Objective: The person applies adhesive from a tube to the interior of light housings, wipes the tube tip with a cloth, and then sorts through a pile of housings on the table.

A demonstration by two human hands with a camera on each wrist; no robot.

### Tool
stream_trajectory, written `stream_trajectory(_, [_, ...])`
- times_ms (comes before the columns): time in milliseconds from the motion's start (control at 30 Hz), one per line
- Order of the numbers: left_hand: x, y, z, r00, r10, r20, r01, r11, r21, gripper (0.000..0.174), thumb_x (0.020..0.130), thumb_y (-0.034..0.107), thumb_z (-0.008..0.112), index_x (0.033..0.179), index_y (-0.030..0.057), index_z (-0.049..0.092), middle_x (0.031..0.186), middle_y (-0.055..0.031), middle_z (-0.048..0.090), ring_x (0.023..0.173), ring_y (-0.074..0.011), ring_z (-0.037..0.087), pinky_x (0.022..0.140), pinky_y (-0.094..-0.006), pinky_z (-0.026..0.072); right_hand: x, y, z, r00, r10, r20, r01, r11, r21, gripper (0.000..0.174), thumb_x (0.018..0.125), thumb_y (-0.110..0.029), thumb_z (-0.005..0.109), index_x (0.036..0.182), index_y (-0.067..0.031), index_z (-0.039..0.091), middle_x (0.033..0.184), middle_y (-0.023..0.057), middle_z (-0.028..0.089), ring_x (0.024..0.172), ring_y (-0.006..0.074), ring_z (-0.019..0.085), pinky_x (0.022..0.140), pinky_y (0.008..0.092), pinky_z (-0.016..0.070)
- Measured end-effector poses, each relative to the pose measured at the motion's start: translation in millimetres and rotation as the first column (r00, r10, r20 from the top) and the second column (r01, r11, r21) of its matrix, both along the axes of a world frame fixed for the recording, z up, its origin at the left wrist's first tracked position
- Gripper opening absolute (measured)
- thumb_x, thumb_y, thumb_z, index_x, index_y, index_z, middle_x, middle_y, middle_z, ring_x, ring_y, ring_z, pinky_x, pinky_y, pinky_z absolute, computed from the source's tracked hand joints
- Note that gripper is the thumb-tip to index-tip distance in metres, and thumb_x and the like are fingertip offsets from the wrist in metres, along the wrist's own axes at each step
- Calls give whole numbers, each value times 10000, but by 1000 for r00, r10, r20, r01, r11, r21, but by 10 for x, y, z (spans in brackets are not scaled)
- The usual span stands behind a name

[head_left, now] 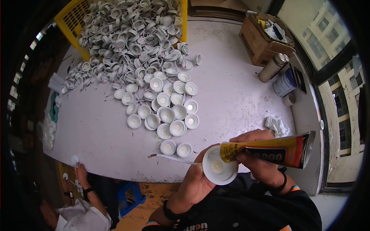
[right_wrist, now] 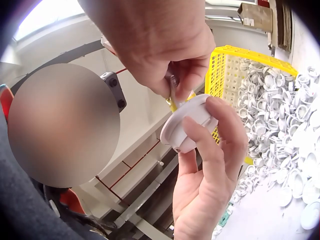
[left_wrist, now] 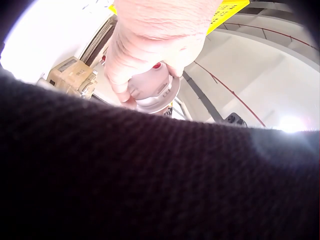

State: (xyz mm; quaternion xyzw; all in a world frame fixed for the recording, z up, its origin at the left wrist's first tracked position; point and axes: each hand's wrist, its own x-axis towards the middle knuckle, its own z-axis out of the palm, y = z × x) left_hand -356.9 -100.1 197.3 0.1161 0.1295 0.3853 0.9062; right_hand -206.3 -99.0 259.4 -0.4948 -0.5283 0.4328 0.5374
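The held lamp point(head_left: 218, 168) looks smooth plastic, the tube point(head_left: 269, 151) glossy, the box point(head_left: 255, 43) matt cardboard.

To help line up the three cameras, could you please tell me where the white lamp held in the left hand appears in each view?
Head: white lamp, low and right of centre, partly covered by the tube.
Left wrist: white lamp, above centre, held by the left hand.
Right wrist: white lamp, near the middle, slightly right.
Shared landmark: the yellow basket, at the top in the first two, upper right in the third.
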Motion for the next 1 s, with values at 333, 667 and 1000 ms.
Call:
stream_trajectory(333, [-8, 0, 45, 1000, -10, 7, 9, 999, 33, 724, 765, 466, 491, 1239, 11, 190, 1214, -146, 323, 1117, -235, 375, 924, -357, 335, 55, -11, -28, 986, 56, 158, -69, 995, 77, 240, 673, 11, 600, 860, -22, 453, 844, 148, 546, 777, 206, 572, 647, 304, 491])
stream_trajectory(667, [-22, 1, -19, 1000, 15, -26, -15, 1000, -2, 731, 753, 465, 511, 1242, 18, 200, 1202, -129, 339, 1114, -212, 378, 914, -355, 348, 83, -7, 28, 972, 91, 216, -122, 983, 136, 242, 712, 24, 595, 932, -1, 497, 909, 113, 541, 888, 216, 555, 759, 288, 459])
stream_trajectory(1000, [-75, 20, -75, 980, 159, -119, -152, 986, 64, 759, 728, 432, 567, 1234, -11, 216, 1178, -120, 373, 1096, -202, 398, 894, -339, 373, 203, -9, 264, 808, 155, 568, -202, 979, 20, 200, 668, -57, 640, 844, -37, 547, 788, 108, 590, 761, 203, 592, 636, 295, 471])
